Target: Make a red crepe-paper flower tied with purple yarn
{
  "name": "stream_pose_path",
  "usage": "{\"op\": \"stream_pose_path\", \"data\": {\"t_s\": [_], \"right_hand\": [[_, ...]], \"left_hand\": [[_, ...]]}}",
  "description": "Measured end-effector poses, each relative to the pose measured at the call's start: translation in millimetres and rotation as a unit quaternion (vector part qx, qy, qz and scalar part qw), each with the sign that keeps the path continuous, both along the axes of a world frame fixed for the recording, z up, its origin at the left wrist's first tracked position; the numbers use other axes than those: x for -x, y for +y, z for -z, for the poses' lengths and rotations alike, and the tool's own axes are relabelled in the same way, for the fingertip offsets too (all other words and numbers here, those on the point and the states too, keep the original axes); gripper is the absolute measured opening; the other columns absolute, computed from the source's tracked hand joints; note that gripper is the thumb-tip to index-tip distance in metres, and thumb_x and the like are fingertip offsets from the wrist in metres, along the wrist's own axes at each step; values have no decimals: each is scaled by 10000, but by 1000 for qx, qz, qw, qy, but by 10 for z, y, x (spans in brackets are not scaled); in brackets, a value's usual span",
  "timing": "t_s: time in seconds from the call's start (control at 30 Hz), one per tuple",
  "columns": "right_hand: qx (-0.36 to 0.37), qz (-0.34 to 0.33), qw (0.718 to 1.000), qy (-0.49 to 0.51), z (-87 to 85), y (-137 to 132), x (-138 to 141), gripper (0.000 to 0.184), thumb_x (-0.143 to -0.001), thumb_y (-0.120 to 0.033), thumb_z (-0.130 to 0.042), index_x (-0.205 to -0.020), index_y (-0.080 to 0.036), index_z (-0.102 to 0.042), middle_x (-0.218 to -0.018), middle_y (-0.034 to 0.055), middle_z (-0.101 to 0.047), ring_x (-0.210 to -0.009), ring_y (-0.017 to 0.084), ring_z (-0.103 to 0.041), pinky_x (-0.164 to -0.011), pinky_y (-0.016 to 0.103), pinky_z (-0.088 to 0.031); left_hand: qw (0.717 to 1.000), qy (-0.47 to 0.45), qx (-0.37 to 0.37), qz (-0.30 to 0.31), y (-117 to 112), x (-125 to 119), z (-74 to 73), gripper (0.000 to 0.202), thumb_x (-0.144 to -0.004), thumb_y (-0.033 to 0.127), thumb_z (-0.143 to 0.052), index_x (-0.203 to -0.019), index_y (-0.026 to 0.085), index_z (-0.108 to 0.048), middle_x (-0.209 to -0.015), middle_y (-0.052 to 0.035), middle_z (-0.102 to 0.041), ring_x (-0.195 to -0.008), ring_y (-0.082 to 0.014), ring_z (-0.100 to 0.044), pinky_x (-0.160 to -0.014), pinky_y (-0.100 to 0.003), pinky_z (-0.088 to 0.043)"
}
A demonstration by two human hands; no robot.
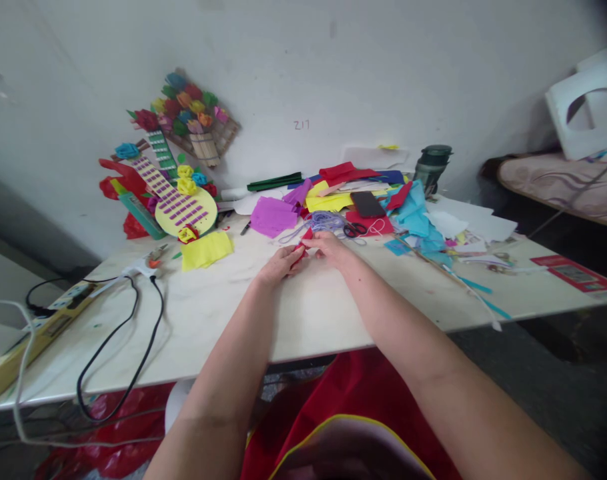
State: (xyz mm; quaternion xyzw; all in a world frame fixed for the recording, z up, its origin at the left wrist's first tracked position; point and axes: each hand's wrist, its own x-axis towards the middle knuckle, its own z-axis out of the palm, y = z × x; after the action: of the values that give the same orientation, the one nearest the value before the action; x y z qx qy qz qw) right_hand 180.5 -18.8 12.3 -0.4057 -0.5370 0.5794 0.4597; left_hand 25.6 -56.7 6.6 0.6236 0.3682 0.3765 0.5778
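Both of my hands meet over the middle of the white table (313,320). Between their fingers is a small piece of red crepe paper (307,235), partly hidden by the fingers. My left hand (282,263) is closed on its lower part. My right hand (329,248) pinches it from the other side, near the top. Just beyond the hands lies a tangle of pale purple cord (323,221). Black-handled scissors (355,230) rest to the right of the cord, by a red sheet (381,225).
Purple paper (273,217), yellow paper (207,251), blue crepe paper (416,217) and a phone (367,205) lie around. Paper-flower crafts (186,207) lean at the wall. A glue gun (142,267) with its black cable and a power strip (43,337) are left. A dark bottle (432,167) stands behind.
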Motion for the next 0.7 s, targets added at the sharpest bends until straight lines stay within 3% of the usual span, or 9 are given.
{"op": "stream_pose_path", "data": {"t_s": [0.1,0.3,0.5,0.7], "right_hand": [[3,-7,1000,26,-1,-7,4,264,-524,-345,-753,-591,-157,-580,-588,-10,-584,-530,84,-460,-454,212,-274],[15,-93,992,82,32,-12,7,271,-552,-360,-738,-636,-152,-588,-592,-22,-570,-540,80,-477,-511,221,-335],[-22,-13,1000,4,40,21,0,257,-546,-359,-725,-645,-155,-605,-607,-15,-585,-551,89,-480,-474,215,-295],[-99,1,994,-54,5,0,-19,199,-586,-343,-679,-595,-156,-612,-533,-25,-541,-513,83,-414,-490,235,-304]], "left_hand": [[1000,-2,1,6,-9,0,-3,383,-805,522,-534,-838,143,-487,-467,87,-331,-371,-42,-277,-380,-186,-194],[999,-35,-5,30,-16,3,-7,349,-827,494,-518,-834,148,-479,-483,91,-299,-370,-37,-252,-378,-187,-179],[1000,-16,12,7,1,9,15,371,-801,513,-545,-846,152,-471,-482,96,-303,-365,-37,-264,-368,-180,-187],[1000,-5,18,-2,5,6,18,382,-795,523,-546,-851,152,-474,-481,99,-295,-362,-34,-258,-367,-179,-175]]}}
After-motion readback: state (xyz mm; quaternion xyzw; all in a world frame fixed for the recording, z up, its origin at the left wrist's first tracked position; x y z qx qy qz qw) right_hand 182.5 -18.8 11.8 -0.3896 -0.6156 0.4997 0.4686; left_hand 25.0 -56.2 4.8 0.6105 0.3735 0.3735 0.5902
